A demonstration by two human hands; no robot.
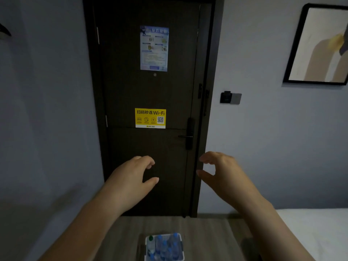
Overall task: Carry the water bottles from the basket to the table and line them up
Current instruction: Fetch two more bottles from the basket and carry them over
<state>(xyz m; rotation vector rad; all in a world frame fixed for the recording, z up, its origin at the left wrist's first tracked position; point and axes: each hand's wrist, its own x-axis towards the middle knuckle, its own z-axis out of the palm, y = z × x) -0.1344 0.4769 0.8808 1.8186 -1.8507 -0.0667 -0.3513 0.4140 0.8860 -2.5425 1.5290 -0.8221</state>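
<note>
Our bare forearms [90, 232] rise from the bottom edge, and both grips hang in mid-air holding nothing. The left grip [131, 178] and the right grip [222, 172] are side by side but apart, each with fingers loosely curved and thumb spread away from them.

Low at 6 o'clock, well below both grips, the white plastic basket [182, 246] sits on the wood-grain floor [207, 232]. The clear plastic water bottles with blue caps [165, 247] are packed inside it, caps up. One bottle at the basket's 10 o'clock corner has a green cap.

At 12 o'clock is a dark brown door [150, 151], and at 4 o'clock the edge of a white bed [310, 225]. No worktop is in view.

We judge this to be the reach for a load. Next, both grips need to drop to 6 o'clock and each close round a bottle's body. Then we turn to find the worktop.
</note>
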